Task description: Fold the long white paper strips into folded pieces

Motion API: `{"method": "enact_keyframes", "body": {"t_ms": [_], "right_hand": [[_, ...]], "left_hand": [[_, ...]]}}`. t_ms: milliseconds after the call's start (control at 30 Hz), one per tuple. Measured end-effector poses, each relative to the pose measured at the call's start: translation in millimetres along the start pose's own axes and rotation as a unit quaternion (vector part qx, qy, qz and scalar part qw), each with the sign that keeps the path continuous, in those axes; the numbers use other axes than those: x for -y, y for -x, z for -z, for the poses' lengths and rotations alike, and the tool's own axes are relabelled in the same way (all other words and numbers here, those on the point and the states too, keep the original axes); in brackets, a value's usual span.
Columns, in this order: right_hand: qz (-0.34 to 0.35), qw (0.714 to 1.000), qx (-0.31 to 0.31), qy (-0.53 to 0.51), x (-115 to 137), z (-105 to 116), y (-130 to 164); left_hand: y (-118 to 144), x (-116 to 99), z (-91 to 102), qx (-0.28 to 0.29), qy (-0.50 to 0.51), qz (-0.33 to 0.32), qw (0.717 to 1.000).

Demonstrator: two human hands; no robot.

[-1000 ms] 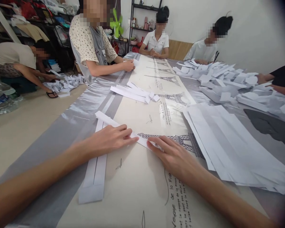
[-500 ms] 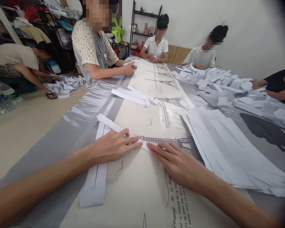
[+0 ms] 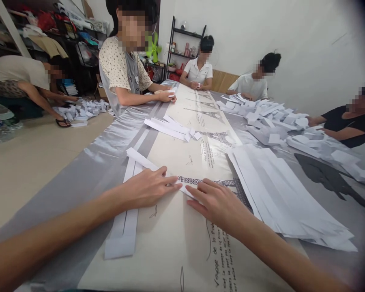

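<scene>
Both my hands lie flat on a white paper strip (image 3: 146,161) on the table (image 3: 176,243): left hand (image 3: 146,188) and right hand (image 3: 219,202) open, fingertips pressing its fold. Creasing seems underway; next, firm, even pressure along the edge.

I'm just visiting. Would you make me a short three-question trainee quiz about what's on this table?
1. True or false: both the left hand and right hand press on the folded paper strip.
2. Which side of the right hand holds the stack of white paper sheets: A left, B right?
3. What landmark is printed on the tablecloth?

Key: 1 true; 2 B; 3 the Eiffel Tower.
</scene>
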State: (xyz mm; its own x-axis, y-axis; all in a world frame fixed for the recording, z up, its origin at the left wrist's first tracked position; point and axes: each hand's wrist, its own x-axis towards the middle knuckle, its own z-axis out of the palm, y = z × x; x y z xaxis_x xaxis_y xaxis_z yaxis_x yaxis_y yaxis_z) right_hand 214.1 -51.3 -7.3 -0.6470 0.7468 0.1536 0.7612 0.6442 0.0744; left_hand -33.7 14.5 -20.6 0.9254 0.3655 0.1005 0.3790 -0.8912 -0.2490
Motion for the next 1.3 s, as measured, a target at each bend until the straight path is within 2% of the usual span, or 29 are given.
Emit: {"method": "enact_keyframes", "body": {"t_ms": [100,267,367,467,533,600,667,833,933,1133,1300], "right_hand": [[-0.018,0.999,0.011,0.024,2.8,-2.2,-16.2],[-0.032,0.998,-0.043,-0.032,1.9,-14.3,-8.2],[-0.091,0.984,-0.074,-0.137,-3.4,-17.8,-3.7],[-0.173,0.939,-0.065,-0.292,-11.0,-16.2,-4.5],[-0.197,0.911,-0.049,-0.358,-15.7,-14.6,-5.4],[-0.195,0.902,-0.039,-0.382,-18.9,-14.0,-5.4],[-0.184,0.906,-0.039,-0.380,-20.7,-14.8,-4.5],[-0.178,0.927,-0.033,-0.330,-19.9,-17.7,-1.8],[-0.179,0.931,-0.030,-0.316,-16.2,-16.1,-0.6],[-0.226,0.921,-0.040,-0.314,-3.9,-11.1,0.7],[-0.270,0.910,-0.032,-0.312,0.7,-10.1,-0.7]], "left_hand": [[0.9,-1.9,-0.6,-0.014,-0.003,0.008,1.000],[0.7,0.7,-7.0,-0.066,0.021,0.030,0.997],[0.0,8.0,-11.9,-0.124,0.084,0.056,0.987],[0.6,14.8,-14.2,-0.182,0.173,0.074,0.965],[1.7,16.8,-14.7,-0.171,0.222,0.086,0.956],[2.2,17.2,-15.8,-0.136,0.262,0.100,0.950],[1.5,17.0,-18.3,-0.120,0.288,0.113,0.943],[-4.1,16.8,-25.0,-0.140,0.308,0.117,0.934],[-6.1,16.7,-25.5,-0.135,0.368,0.125,0.912],[-5.1,19.3,-20.0,-0.090,0.463,0.153,0.868],[-6.9,20.7,-16.2,-0.070,0.495,0.172,0.849]]}}
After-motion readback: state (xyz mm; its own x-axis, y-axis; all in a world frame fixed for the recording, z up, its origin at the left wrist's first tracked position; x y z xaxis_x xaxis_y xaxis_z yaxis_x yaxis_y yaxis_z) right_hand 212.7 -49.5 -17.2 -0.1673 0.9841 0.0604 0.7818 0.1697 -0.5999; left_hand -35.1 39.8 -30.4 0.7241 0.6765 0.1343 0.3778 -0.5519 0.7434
